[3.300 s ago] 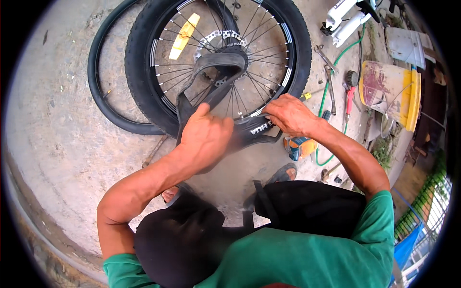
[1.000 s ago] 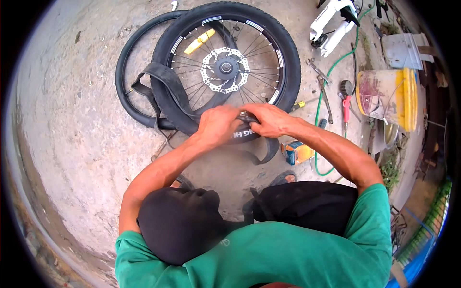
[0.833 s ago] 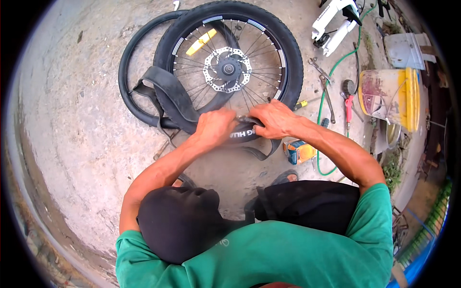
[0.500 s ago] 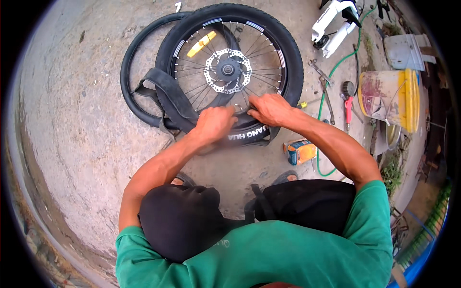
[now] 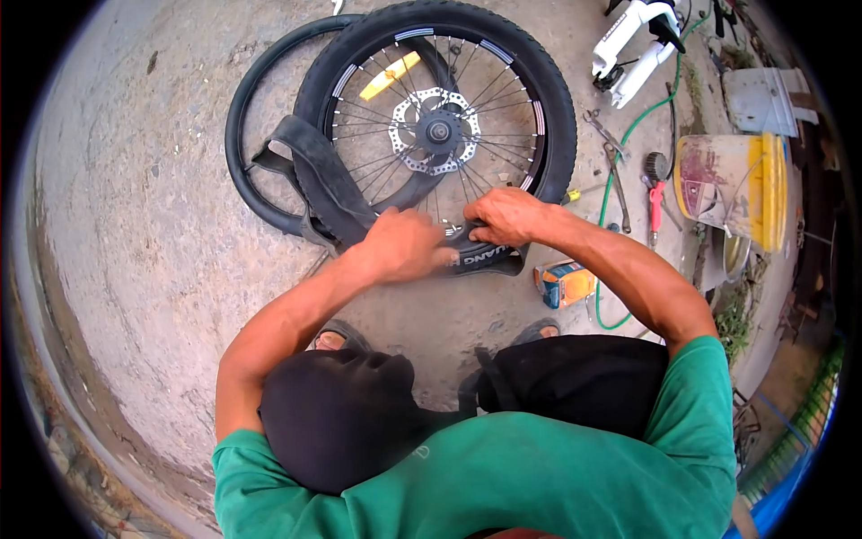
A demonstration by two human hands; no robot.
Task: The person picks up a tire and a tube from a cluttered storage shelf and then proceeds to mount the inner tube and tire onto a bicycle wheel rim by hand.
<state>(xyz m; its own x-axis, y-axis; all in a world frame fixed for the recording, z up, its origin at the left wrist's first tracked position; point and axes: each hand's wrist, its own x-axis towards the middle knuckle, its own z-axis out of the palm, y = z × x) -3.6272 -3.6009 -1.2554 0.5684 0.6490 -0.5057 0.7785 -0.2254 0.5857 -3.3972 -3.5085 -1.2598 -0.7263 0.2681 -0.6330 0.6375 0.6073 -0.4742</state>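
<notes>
A bicycle wheel lies flat on the ground in front of me, with spokes, a silver disc rotor [image 5: 399,135] and a yellow reflector [image 5: 390,76]. Around its rim sits a knobby black tyre [image 5: 561,135]. At the tyre's near edge, the fingers of my right hand [image 5: 508,216] are curled closed over it. My left hand [image 5: 401,244] rests on the tyre just to the left, its fingers smeared by motion. A flat black rubber band [image 5: 314,148] loops over the tyre's left side. Partly beneath the wheel lies a round black inner tube [image 5: 235,135].
To the right are a small orange-and-blue box [image 5: 566,284], a green hose [image 5: 603,211], wrenches [image 5: 618,180] and a pink-handled brush-like tool [image 5: 655,202]. Farther right stands a yellow-rimmed bucket [image 5: 729,189]. A white bicycle fork [image 5: 633,54] lies at the far right.
The wheel has shifted slightly to the right and turned a little. My left hand has moved a little down and rightward along the tyre; my right hand stays on the tyre's edge.
</notes>
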